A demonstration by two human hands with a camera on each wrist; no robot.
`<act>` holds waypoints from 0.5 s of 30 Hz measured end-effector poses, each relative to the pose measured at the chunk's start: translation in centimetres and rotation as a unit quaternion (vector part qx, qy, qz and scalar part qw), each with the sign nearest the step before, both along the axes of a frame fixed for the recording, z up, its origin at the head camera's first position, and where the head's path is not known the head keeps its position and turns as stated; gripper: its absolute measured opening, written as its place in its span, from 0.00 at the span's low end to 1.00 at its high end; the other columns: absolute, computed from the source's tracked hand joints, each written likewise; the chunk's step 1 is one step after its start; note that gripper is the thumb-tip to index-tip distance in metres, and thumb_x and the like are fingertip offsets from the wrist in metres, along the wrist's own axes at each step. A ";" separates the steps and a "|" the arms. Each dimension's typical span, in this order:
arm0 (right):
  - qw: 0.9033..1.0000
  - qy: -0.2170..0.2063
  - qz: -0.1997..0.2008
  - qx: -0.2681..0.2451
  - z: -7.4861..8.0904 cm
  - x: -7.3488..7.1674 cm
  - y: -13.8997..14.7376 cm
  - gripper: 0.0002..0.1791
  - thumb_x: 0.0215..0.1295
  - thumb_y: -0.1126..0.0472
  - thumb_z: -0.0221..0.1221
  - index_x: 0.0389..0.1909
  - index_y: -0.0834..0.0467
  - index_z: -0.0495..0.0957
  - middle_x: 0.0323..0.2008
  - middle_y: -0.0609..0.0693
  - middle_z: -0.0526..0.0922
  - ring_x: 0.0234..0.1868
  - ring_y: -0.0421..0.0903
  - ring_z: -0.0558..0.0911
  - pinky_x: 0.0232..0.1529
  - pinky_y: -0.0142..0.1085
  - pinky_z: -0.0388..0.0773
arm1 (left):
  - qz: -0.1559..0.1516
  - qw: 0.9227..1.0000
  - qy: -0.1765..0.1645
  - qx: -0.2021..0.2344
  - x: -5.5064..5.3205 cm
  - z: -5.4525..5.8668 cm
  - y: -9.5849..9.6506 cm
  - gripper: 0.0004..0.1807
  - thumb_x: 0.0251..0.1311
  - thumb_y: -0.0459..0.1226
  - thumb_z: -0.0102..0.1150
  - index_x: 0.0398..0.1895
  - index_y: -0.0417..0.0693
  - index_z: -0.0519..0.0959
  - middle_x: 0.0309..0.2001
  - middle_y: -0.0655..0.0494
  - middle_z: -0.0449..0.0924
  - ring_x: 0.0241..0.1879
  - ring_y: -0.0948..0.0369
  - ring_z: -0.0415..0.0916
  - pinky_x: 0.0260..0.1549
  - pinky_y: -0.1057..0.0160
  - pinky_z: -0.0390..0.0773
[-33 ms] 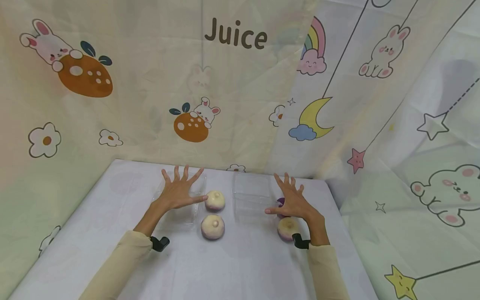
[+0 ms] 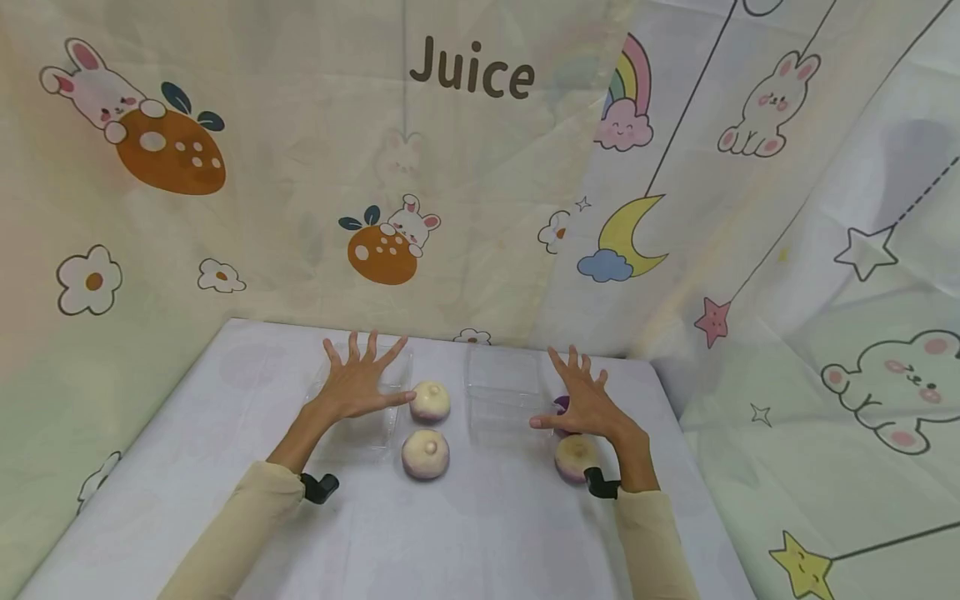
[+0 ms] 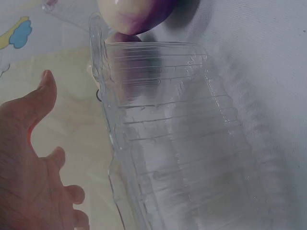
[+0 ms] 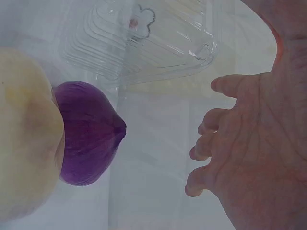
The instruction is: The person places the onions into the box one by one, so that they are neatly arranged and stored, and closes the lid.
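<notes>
In the head view my left hand (image 2: 349,388) is held with fingers spread above a clear plastic clamshell box (image 2: 352,443), lid folded back. Its thumb tip overlaps the upper of two white-and-purple turnips (image 2: 432,403); the lower turnip (image 2: 425,455) sits nearer me. Fingers spread too, my right hand (image 2: 588,403) is beside a second clear clamshell box (image 2: 504,421). It partly hides a red onion (image 2: 562,403), whose pointed tip shows in the right wrist view, and another turnip (image 2: 574,456) lies below. Both palms hold nothing.
A white cloth covers the table (image 2: 480,533), with a printed curtain (image 2: 495,208) hanging behind its back edge and down both sides. Black wrist mounts (image 2: 320,487) stick out from both wrists.
</notes>
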State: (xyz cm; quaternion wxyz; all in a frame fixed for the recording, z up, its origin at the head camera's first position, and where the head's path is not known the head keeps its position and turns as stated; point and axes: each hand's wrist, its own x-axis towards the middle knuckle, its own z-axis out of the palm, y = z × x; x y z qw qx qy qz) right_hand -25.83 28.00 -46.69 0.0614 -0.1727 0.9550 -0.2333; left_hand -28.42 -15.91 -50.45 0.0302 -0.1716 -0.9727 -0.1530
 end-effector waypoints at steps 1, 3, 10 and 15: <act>1.000 -0.001 0.000 0.000 0.0 0.0 0.0 0.74 0.54 0.31 0.77 0.90 0.52 0.42 0.87 0.73 0.32 0.86 0.81 0.31 0.75 0.86 0.26 | 0.000 1.000 0.000 0.001 0.0 0.0 0.0 0.61 0.59 0.75 0.60 0.90 0.61 0.52 0.85 0.23 0.47 0.82 0.16 0.39 0.67 0.06 0.26; 1.000 -0.002 -0.001 0.001 0.0 0.0 0.1 0.74 0.53 0.31 0.77 0.90 0.52 0.41 0.87 0.73 0.31 0.86 0.81 0.31 0.75 0.86 0.26 | -0.001 1.000 -0.001 0.000 0.0 0.0 0.0 0.61 0.59 0.75 0.60 0.90 0.61 0.52 0.85 0.23 0.47 0.82 0.16 0.38 0.67 0.06 0.25; 1.000 0.006 -0.007 -0.003 -0.1 0.1 0.4 0.74 0.54 0.30 0.76 0.91 0.51 0.41 0.88 0.72 0.32 0.86 0.79 0.31 0.76 0.85 0.27 | 0.002 1.000 -0.001 0.011 0.3 0.2 0.4 0.59 0.61 0.74 0.60 0.90 0.61 0.52 0.85 0.23 0.47 0.82 0.17 0.40 0.69 0.07 0.28; 1.000 0.006 -0.019 -0.006 -0.1 0.4 0.7 0.73 0.55 0.30 0.75 0.91 0.51 0.42 0.89 0.70 0.34 0.88 0.77 0.33 0.78 0.83 0.29 | 0.010 1.000 0.008 0.024 0.4 0.7 1.0 0.56 0.65 0.73 0.58 0.90 0.59 0.54 0.86 0.27 0.50 0.83 0.20 0.46 0.72 0.09 0.35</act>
